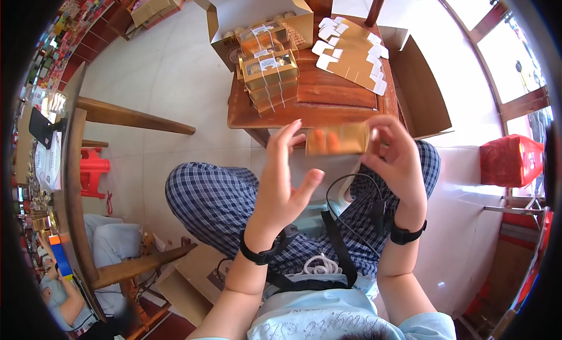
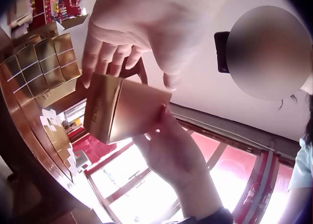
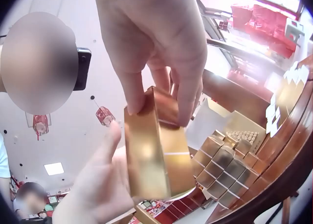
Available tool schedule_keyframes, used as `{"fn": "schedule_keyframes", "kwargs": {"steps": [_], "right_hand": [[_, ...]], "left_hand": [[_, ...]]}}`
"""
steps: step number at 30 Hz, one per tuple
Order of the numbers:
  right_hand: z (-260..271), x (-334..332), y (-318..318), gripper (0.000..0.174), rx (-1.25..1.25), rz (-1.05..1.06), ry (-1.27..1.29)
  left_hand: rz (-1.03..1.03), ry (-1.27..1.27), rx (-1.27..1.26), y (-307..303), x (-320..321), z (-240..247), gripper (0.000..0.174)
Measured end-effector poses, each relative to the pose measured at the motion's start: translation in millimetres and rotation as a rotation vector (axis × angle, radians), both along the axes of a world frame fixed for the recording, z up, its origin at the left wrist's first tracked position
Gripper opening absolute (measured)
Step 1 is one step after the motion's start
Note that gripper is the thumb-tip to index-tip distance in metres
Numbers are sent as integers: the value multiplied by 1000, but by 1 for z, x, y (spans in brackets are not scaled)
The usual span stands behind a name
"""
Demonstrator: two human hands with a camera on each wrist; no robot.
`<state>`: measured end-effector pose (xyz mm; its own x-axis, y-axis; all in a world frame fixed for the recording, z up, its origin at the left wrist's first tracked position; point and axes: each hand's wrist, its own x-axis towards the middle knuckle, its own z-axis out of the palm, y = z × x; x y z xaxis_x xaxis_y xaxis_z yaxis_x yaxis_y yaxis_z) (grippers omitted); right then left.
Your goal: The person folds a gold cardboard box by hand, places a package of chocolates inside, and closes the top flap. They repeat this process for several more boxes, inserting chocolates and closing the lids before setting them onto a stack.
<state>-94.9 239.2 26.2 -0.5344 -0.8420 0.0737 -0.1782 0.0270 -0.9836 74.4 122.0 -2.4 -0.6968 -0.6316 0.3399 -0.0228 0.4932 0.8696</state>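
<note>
A small gold box (image 1: 345,139) is held up over the lap, a little blurred, with orange shapes showing on its upper side. My right hand (image 1: 398,155) pinches it by its right end. In the right wrist view, the thumb and fingers of the right hand (image 3: 154,43) straddle one end of the gold box (image 3: 146,150). My left hand (image 1: 284,179) is at the box's other end, thumb spread and fingers loosely extended. The left wrist view shows this left hand (image 2: 146,28) above the gold box (image 2: 139,109), its fingertips close to the near edge.
Ahead stands a wooden stool (image 1: 333,97) bearing stacked gold boxes tied with string (image 1: 269,73), flat gold carton blanks (image 1: 351,56) and an open carton (image 1: 295,6). A cardboard box (image 1: 424,85) sits to its right. A dark cable (image 1: 345,179) loops over the lap.
</note>
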Motion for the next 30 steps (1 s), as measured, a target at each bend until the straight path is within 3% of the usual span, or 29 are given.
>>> {"fn": "schedule_keyframes", "kwargs": {"steps": [4, 5, 6, 11, 12, 15, 17, 19, 20, 22, 25, 29, 30], "right_hand": [[-43, -27, -49, 35, -118, -193, 412], [-61, -37, -65, 35, -42, -194, 565], [-68, -40, -81, 34, -53, -167, 540], [-111, -59, -124, 36, -51, 42, 746], [-110, -61, -126, 42, 58, 182, 580], [-106, -72, -122, 44, 72, 163, 600], [-112, -94, -127, 57, 147, -166, 813], [-120, -129, -134, 63, 239, -263, 863], [-125, -138, -132, 63, 239, -265, 863], [-122, -148, -131, 78, 512, -255, 961], [-116, -152, -133, 87, 626, -216, 971], [-114, -151, -136, 90, 713, -218, 1000], [-113, -153, -138, 82, 727, -240, 975]], "left_hand": [[61, 10, 84, 2, 0, -4, 55], [50, 8, 108, 2, -1, -3, 50], [46, 16, 93, 5, -5, -2, 42], [-20, 19, 20, 9, -6, 4, 35], [-22, 14, 14, 8, -5, 3, 33], [5, 47, 18, 5, -6, -3, 28], [74, 60, 58, 3, -6, -8, 26], [75, 64, 57, 4, -8, -8, 24], [69, 72, 60, 5, -8, -8, 23], [62, 83, 57, 6, -10, -8, 22], [63, 73, 75, 7, -13, -11, 21], [67, 80, 102, 9, -15, -13, 19], [67, 83, 107, 10, -15, -12, 19]]}}
